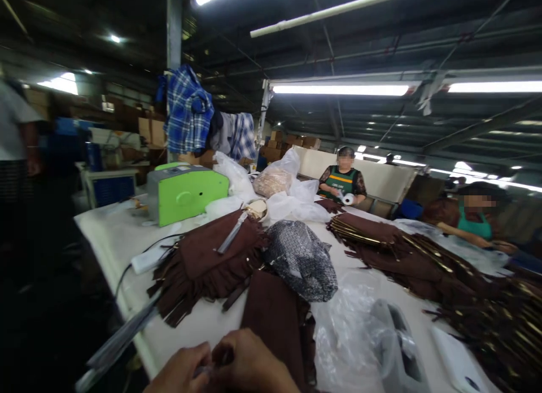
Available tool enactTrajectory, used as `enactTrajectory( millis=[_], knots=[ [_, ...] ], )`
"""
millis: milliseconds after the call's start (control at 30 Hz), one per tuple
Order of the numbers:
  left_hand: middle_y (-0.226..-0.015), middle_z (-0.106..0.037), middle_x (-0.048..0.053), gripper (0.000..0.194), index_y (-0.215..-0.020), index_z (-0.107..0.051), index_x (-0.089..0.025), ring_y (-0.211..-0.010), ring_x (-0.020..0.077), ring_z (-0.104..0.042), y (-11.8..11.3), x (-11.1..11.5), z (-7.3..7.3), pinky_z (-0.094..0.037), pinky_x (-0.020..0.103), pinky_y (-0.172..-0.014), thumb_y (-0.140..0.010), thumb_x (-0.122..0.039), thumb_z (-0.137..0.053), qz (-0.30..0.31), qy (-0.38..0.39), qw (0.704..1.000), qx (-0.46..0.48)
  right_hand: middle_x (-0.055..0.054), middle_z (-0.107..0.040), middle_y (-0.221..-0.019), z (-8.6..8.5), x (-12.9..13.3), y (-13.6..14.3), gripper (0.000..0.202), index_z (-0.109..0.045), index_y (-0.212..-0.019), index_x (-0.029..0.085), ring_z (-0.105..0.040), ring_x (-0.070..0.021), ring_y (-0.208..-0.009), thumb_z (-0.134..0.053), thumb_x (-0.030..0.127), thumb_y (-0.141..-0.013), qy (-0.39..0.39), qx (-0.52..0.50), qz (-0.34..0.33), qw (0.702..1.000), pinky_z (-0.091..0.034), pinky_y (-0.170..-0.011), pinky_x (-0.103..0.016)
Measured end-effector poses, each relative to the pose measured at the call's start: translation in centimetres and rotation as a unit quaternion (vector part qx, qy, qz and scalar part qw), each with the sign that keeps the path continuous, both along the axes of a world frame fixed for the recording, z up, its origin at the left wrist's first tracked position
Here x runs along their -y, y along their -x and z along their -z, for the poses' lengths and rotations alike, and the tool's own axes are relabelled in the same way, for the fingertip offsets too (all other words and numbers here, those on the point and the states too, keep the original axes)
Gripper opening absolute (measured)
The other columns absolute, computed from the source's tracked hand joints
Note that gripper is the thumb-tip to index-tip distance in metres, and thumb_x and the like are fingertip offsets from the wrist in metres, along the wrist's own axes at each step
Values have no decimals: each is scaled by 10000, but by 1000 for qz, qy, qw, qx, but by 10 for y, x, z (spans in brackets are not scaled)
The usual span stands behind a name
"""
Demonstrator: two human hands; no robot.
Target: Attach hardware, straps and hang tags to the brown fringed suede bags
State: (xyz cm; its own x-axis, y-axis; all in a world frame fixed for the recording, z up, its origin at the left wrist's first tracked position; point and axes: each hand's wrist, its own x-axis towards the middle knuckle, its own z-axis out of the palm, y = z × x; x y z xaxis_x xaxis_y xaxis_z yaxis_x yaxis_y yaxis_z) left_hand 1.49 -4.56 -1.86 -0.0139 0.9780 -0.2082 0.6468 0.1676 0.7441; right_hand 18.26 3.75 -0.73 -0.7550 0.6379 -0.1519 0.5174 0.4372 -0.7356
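My left hand (182, 367) and my right hand (249, 362) are close together at the bottom edge, fingers closed in pinches. Between them is something small and pale, too blurred to name. Just beyond my right hand lies a brown suede piece (273, 319) with fringe along its right side. Further back on the white table (101, 229), a fringed brown bag (212, 252) lies with a grey strip on top. A black-and-white woven bundle (302, 260) sits beside it.
A green and grey machine (186, 192) stands at the back left. Clear plastic (347, 325), a grey dispenser (396, 342) and a white box (459, 362) lie at right. Fringed brown pieces (423, 263) are piled beyond. Two people (345, 181) sit across the table.
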Motion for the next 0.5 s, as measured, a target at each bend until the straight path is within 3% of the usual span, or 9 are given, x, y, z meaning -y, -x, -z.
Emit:
enactTrajectory(
  millis=[100, 200, 333, 500],
  knots=[
    [-641, -589, -27, 55, -770, -535, -205, -591, 153, -555, -2, 8, -2, -400, 219, -565, -734, -225, -498, -18, -21, 1000, -9, 3, -728, -673, 0, -3, 4, 205, -797, -812, 213, -624, -154, -621, -780, 251, -611, -1, 13, 1, 1000, -357, -519, -202],
    [-666, -626, -19, 152, -794, -581, -187, -593, 147, -587, -2, 13, -2, -376, 211, -536, -696, -144, -472, -24, -38, 999, 7, 0, -711, -633, 6, -3, 7, 158, -784, -757, 173, -581, -129, -561, -753, 202, -605, 13, 16, 12, 1000, -333, -492, -194],
    [-643, -627, -19, 170, -765, -613, -180, -593, 144, -586, -4, 18, -12, -346, 213, -521, -679, -128, -475, -30, -48, 998, 23, 2, -709, -651, 9, -3, 4, 152, -760, -742, 152, -580, -120, -577, -675, 132, -618, 14, -24, -11, 1000, -332, -498, -183],
    [-663, -629, -1, 115, -747, -611, -185, -646, 165, -574, -6, 21, -25, -346, 240, -568, -702, -154, -510, -33, -71, 997, 14, -4, -722, -690, 3, 0, 1, 146, -763, -793, 160, -626, -141, -636, -668, 198, -690, -20, -18, -29, 999, -334, -511, -189]
  ],
)
